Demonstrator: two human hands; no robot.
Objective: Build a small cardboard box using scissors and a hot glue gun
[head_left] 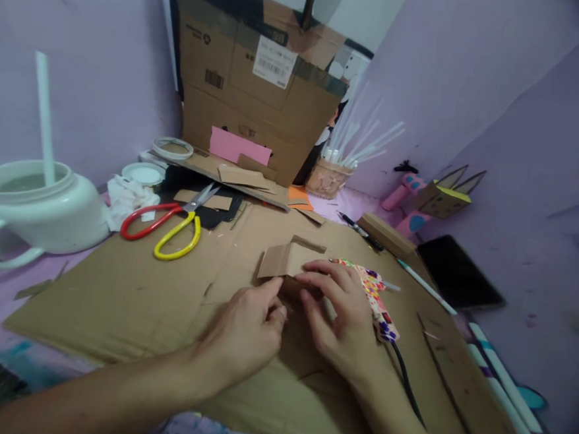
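Observation:
A small folded cardboard piece (275,261), shaped like a little box, stands on the cardboard sheet in front of me. My left hand (257,320) has curled fingers, with the index fingertip against the piece's near lower edge. My right hand (337,306) grips the piece from its right side, fingers over the top and thumb near the front. Its far right part is hidden behind those fingers. Just beyond my right hand lies a glue gun (374,286) with a flower pattern and a black cord. Scissors (191,209) with one red and one yellow handle lie open at the left.
A white pot (79,205) with a stick stands left. Behind are cardboard scraps (245,177), a pink strip (239,146), a large cardboard panel (203,105) and a cup of clear sticks (329,179). A pen (360,232) and a dark phone-like slab (457,272) are at right.

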